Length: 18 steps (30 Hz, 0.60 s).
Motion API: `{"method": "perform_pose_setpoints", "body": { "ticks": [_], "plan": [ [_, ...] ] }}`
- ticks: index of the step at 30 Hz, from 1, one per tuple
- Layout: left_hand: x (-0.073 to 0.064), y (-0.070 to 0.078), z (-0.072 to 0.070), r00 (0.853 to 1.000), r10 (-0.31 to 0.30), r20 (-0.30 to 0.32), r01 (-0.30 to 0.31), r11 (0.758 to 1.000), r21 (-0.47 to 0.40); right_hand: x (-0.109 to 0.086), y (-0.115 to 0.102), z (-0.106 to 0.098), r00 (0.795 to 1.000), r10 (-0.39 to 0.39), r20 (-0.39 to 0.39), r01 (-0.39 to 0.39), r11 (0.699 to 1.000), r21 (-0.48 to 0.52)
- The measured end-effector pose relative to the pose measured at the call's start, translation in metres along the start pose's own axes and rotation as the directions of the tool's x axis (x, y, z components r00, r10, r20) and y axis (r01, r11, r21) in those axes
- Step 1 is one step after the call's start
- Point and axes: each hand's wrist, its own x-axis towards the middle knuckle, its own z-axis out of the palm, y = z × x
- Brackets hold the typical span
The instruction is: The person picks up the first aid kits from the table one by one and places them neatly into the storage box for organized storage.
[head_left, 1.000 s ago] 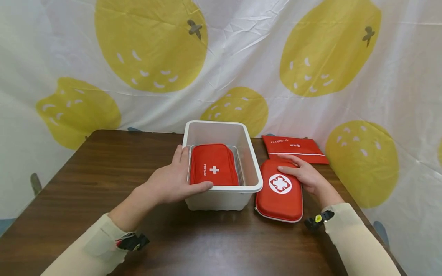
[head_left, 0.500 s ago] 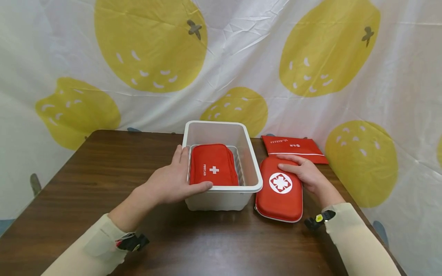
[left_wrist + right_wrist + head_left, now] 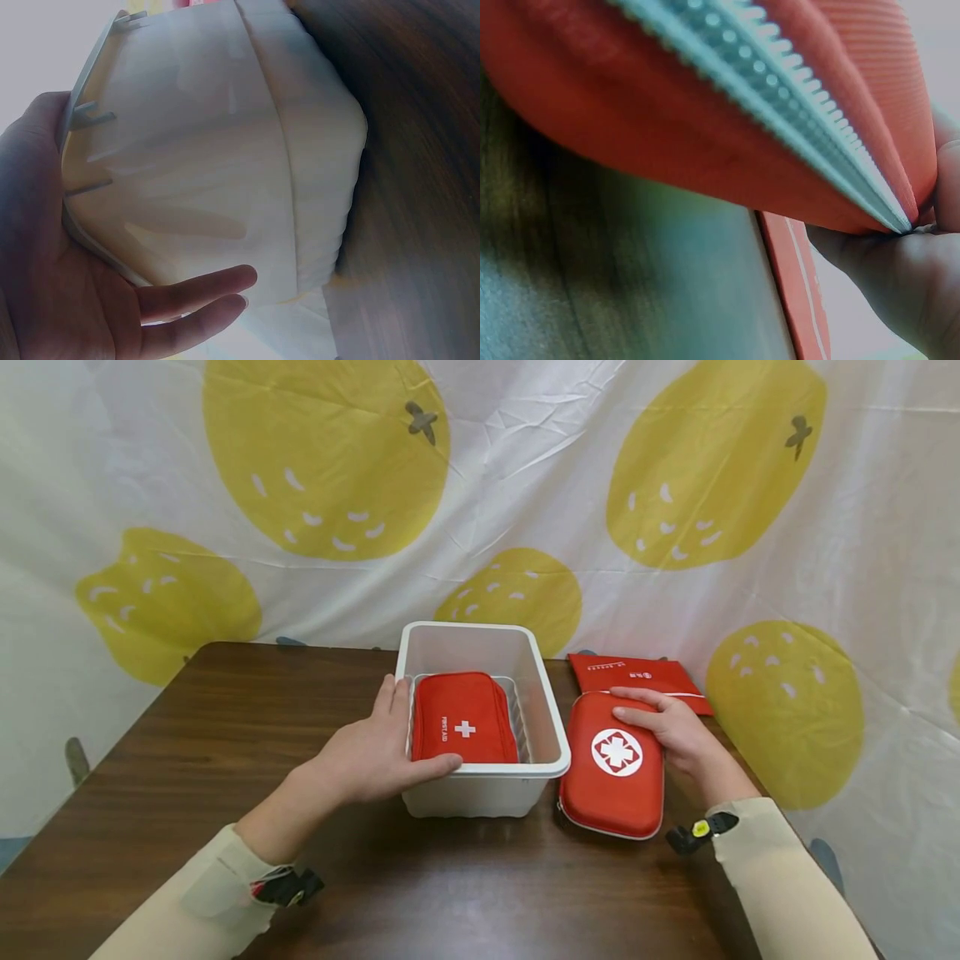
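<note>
My left hand (image 3: 371, 752) rests on the near left corner of a white plastic bin (image 3: 480, 793), thumb along the front rim and fingers reaching the left rim. In the left wrist view two straight fingers (image 3: 202, 292) lie by the bin's outer wall. A soft red first aid pouch (image 3: 465, 718) lies inside the bin. Right of it, my right hand (image 3: 675, 731) grips the far right part of a red hard-shell first aid case (image 3: 611, 768) with a white emblem. The right wrist view shows the case's zipper (image 3: 780, 97) and its underside tilted above the table.
A flat red pouch (image 3: 630, 672) with a white stripe lies behind the case, partly covered by it. All stand on a dark wooden table (image 3: 480, 893). A lemon-print curtain (image 3: 525, 510) hangs close behind the table.
The red case has risen a little and shifted slightly right, along with my right hand. My left hand, the bin and the pouch inside it have stayed put.
</note>
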Motion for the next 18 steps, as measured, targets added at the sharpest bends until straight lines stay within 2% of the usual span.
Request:
{"method": "perform_pose_setpoints", "body": {
  "ticks": [18],
  "plan": [
    [0.001,-0.001,0.0,1.0,-0.011,0.009,0.011,1.0,-0.003,-0.009,-0.023,-0.008,0.999,-0.019,0.026,0.017,0.998,0.067]
  ]
}}
